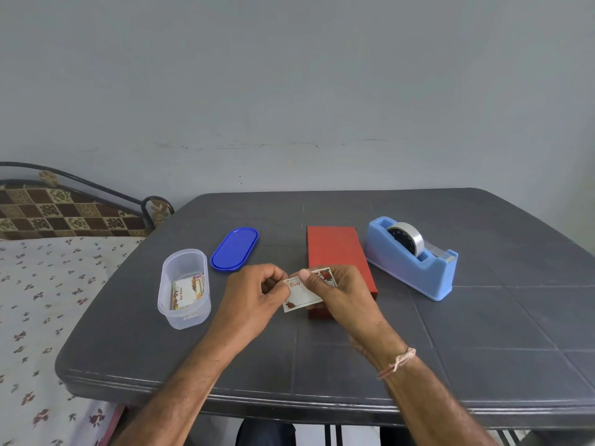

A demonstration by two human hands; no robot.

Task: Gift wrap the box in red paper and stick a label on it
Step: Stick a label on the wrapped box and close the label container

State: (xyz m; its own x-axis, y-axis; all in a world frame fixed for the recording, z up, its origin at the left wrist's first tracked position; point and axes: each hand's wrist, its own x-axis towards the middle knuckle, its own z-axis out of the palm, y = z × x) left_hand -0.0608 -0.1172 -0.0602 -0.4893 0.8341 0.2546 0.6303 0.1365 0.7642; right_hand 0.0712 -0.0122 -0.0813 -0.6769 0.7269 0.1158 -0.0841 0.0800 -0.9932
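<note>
Hands pinching one white rose-printed "Best" label (302, 292) over the near end of the red-paper-wrapped box (336, 252).

Left hand (254, 292) and right hand (341, 292) both grip it. One clear oval plastic tub (185, 289) toward the tabletop's left edge holds more label cards; its one blue oval lid (234, 249) lies just behind. One light-blue tape dispenser (415, 259) sits right of the box.

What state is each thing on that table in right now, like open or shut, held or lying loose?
Box: wrapped in red paper, lying flat on the table, no label on it yet.
Label: held by both hands above the box's near end.
Left hand: pinching the label's left edge.
Right hand: gripping the label.
Tub: open, more labels inside.
Lid: off, lying beside the tub.
Tape dispenser: loaded with a roll, untouched.
</note>
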